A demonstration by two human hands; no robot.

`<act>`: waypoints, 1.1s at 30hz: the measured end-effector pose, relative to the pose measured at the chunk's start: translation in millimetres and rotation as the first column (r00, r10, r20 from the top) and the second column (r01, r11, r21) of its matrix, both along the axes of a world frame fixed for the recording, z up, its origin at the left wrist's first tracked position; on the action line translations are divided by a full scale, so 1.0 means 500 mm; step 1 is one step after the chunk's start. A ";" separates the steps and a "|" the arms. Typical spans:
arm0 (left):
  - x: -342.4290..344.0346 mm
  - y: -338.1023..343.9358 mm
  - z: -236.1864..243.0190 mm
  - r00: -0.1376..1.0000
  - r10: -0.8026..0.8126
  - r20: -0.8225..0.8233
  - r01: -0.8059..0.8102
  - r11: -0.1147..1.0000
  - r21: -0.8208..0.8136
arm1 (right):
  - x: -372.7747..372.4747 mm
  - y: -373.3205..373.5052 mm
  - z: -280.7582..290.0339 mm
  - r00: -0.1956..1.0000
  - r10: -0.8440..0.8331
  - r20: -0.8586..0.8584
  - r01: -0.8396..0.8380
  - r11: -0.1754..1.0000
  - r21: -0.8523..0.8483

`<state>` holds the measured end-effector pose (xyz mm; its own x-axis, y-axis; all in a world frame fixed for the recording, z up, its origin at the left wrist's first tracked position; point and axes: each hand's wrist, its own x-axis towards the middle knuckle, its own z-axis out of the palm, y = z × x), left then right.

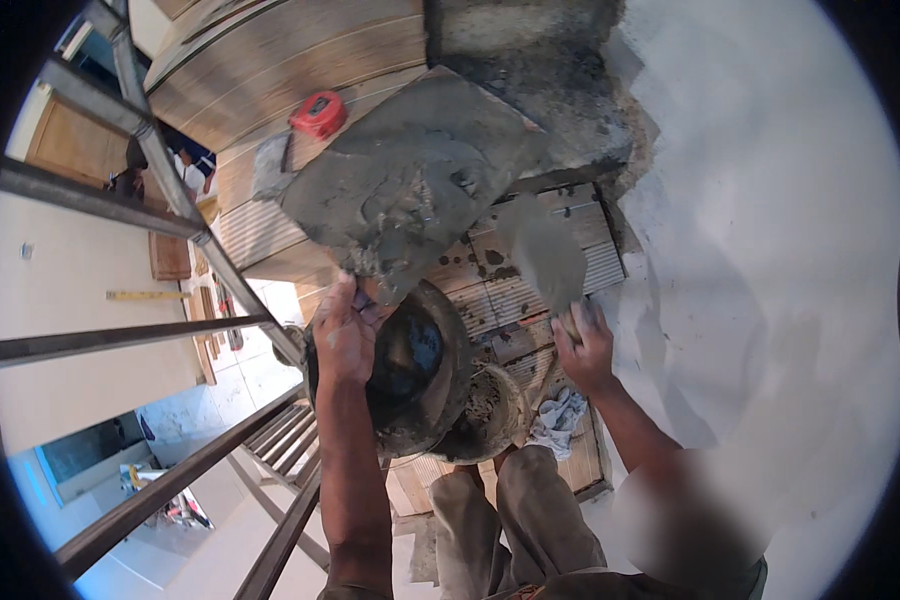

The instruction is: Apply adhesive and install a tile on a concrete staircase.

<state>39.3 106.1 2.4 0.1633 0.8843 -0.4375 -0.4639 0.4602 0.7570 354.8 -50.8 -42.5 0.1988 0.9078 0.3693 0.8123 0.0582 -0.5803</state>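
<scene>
A large rectangular tile (515,120) lies slanted before me, its upper face spread with wet grey mortar (400,190) that is lumpy toward the near corner. My left hand (345,335) grips that near corner, thumb on top and fingers mostly beneath. My right hand (583,348) is closed round the handle of a trowel (545,250), whose mortar-coated blade is blurred and apart from the tile, to its right. Under the near corner stands a dark bucket (455,325) with dark wet contents. Against it is a smaller bucket (518,405) with mortar remains inside.
A red tape measure (318,115) rests on the tiled step beyond the tile. A crumpled white rag (560,420) lies by the small bucket. Metal railing (100,200) runs along the left, above a lower floor where another person (195,165) shows. A white wall (770,200) borders the right.
</scene>
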 end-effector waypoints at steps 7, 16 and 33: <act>0.071 0.003 0.071 0.991 0.113 -0.069 -0.118 0.991 -0.065 | 0.058 0.207 -0.009 0.994 -0.110 -0.024 0.112 0.984 0.139; 0.000 -0.010 -0.015 0.992 0.060 0.115 -0.054 0.997 -0.057 | 0.025 0.176 0.090 0.732 -0.043 -0.679 -0.092 0.983 -0.162; 0.073 -0.041 0.039 0.989 0.142 0.043 -0.139 0.988 -0.071 | 0.081 0.369 0.460 0.912 0.407 -0.061 -0.307 0.574 -0.759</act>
<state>75.7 85.6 22.1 0.0619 0.8686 -0.4917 -0.5628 0.4372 0.7015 395.4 133.8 187.6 -0.1985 0.8645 -0.4619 0.8813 -0.0488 -0.4701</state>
